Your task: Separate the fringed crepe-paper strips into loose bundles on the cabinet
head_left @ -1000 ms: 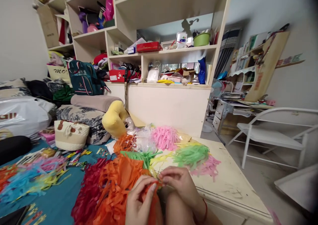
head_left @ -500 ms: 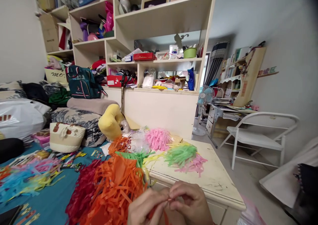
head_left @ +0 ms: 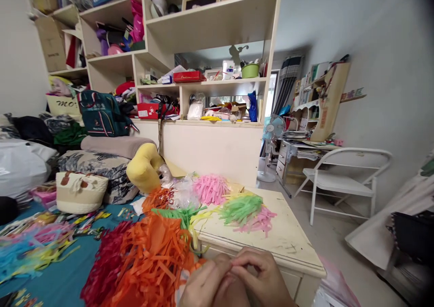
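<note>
left hand [head_left: 205, 283] and right hand [head_left: 260, 271] are held fingertip to fingertip, fingers curled; whether anything is pinched between is hidden. orange fringe [head_left: 154, 252] is heaped just left of the grip, left hand nearer, its long axis pointed away from the body, dark red fringe [head_left: 105, 262] alongside.

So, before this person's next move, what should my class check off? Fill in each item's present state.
1. Left grip and right grip together at the fingertips: ok.
2. Something pinched between them: cannot tell; the fingers hide it.
3. Orange fringe apart from dark red fringe: not ok, they lie against each other.
4. Green fringe apart from pale pink strips: not ok, they overlap.
5. Woven bag upright: ok.
</note>
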`<control>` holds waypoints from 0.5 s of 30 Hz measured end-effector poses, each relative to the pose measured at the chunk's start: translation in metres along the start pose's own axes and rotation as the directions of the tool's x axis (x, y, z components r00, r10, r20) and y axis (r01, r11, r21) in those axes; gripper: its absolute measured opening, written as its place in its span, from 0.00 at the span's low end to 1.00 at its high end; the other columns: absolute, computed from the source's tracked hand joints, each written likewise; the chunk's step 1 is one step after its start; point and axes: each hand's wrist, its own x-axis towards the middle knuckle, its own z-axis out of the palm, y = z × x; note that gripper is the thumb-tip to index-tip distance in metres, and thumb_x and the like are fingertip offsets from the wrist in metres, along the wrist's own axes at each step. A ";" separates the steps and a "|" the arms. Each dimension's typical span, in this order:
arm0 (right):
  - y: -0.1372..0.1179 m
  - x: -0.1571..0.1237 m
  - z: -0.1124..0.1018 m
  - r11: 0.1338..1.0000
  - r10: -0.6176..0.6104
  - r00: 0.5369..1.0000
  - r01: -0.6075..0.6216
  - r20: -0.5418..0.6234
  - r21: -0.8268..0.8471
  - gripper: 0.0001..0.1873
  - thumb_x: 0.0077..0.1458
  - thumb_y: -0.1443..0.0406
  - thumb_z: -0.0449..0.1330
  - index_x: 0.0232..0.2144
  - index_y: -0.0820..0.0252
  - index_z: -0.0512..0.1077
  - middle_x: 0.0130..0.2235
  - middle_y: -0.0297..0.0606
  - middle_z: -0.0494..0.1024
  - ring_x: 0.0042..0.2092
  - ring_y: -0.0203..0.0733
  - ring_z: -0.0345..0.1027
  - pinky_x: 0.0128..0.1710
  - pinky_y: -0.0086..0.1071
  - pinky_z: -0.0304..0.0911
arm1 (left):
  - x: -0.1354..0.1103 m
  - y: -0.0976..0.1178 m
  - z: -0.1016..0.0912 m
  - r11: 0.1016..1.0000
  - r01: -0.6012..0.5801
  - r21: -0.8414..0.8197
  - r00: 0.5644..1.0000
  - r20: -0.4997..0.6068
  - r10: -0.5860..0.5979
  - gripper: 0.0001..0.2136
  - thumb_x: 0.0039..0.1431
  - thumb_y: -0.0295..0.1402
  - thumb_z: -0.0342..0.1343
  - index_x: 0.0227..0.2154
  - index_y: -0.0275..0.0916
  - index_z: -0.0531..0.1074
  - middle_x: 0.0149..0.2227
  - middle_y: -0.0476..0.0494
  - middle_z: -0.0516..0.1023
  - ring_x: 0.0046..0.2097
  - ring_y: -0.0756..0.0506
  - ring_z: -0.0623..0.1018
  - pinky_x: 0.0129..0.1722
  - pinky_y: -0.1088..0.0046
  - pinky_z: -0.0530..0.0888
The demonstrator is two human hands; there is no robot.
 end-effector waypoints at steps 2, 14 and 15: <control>0.002 0.005 0.000 0.995 0.098 0.995 -0.098 0.021 -0.024 0.04 0.47 0.66 0.65 0.23 0.61 0.77 0.25 0.38 0.78 0.29 0.39 0.71 0.30 0.27 0.64 | -0.003 -0.004 0.007 0.997 0.008 0.076 0.999 -0.044 -0.004 0.11 0.67 0.31 0.44 0.46 0.38 0.70 0.33 0.42 0.81 0.33 0.48 0.81 0.33 0.79 0.77; 0.054 0.131 -0.067 0.952 0.200 0.972 -0.224 -0.127 -0.211 0.11 0.59 0.61 0.58 0.31 0.65 0.71 0.27 0.31 0.73 0.26 0.33 0.66 0.28 0.28 0.65 | 0.021 -0.106 -0.024 0.774 0.436 0.459 0.716 0.344 -0.607 0.18 0.66 0.30 0.44 0.57 0.32 0.60 0.57 0.28 0.66 0.58 0.39 0.68 0.56 0.56 0.67; 0.062 0.147 -0.081 0.940 0.196 0.959 -0.244 -0.204 -0.241 0.11 0.61 0.61 0.56 0.35 0.65 0.71 0.31 0.33 0.74 0.29 0.34 0.68 0.30 0.30 0.67 | 0.025 -0.131 -0.032 0.745 0.442 0.500 0.684 0.350 -0.641 0.16 0.67 0.28 0.42 0.54 0.29 0.63 0.55 0.26 0.67 0.58 0.37 0.67 0.57 0.52 0.64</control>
